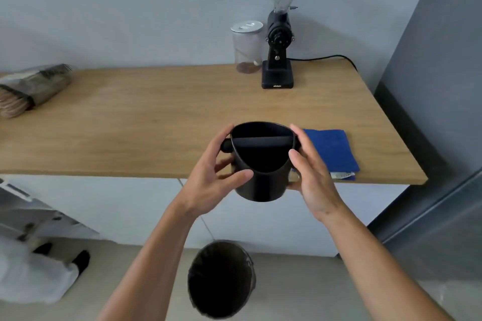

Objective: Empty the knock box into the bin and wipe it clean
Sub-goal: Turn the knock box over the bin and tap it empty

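Note:
The black round knock box (260,180) with a bar across its mouth is upright in the air at the front edge of the wooden counter (156,122). My left hand (211,177) grips its left side and my right hand (310,172) grips its right side. Its inside looks dark; I cannot tell what is in it. A folded blue cloth (331,148) lies on the counter just right of the box. The black bin (221,279) with a dark liner stands open on the floor below my hands.
A black coffee grinder (279,34) and a clear lidded jar (246,47) stand at the counter's back. A bag of paper filters (28,88) lies at the left. A grey fridge (438,138) closes the right side. Another person's feet (65,255) are at the lower left.

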